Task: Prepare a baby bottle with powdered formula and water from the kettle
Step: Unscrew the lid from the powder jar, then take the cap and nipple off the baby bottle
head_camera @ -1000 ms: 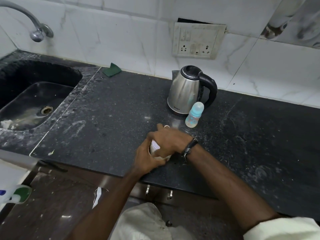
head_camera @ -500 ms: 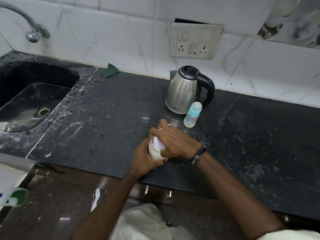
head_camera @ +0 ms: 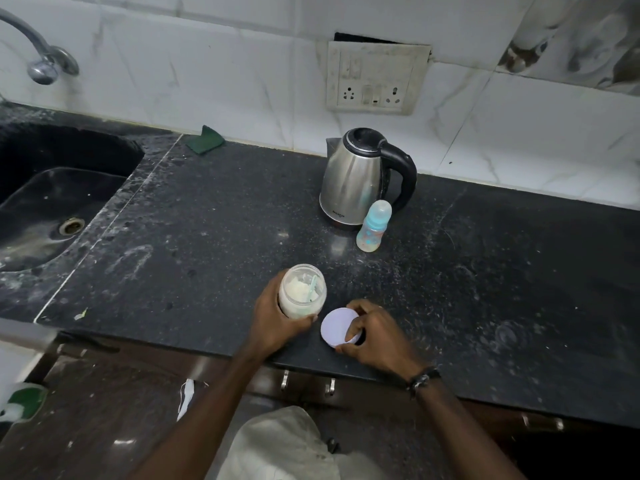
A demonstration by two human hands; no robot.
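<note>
An open clear jar (head_camera: 302,291) of white formula powder with a green scoop inside stands near the front edge of the black counter (head_camera: 214,216). My left hand (head_camera: 277,322) grips the jar from the left. Just right of it, my right hand (head_camera: 374,336) holds the jar's pale round lid (head_camera: 337,326) low over the counter. Further back stands a steel kettle (head_camera: 356,178) with a black handle. A small blue baby bottle (head_camera: 373,226) with its cap on stands just in front of the kettle.
A dark sink (head_camera: 52,209) with a tap (head_camera: 41,60) lies at the left. A green scrub pad (head_camera: 204,139) sits by the tiled wall. A wall socket panel (head_camera: 375,79) is above the kettle. Cabinet handles (head_camera: 308,382) are below the counter edge.
My right hand has lifted the lid off the jar and carried it to the right and down. The jar now stands open in my left hand.
</note>
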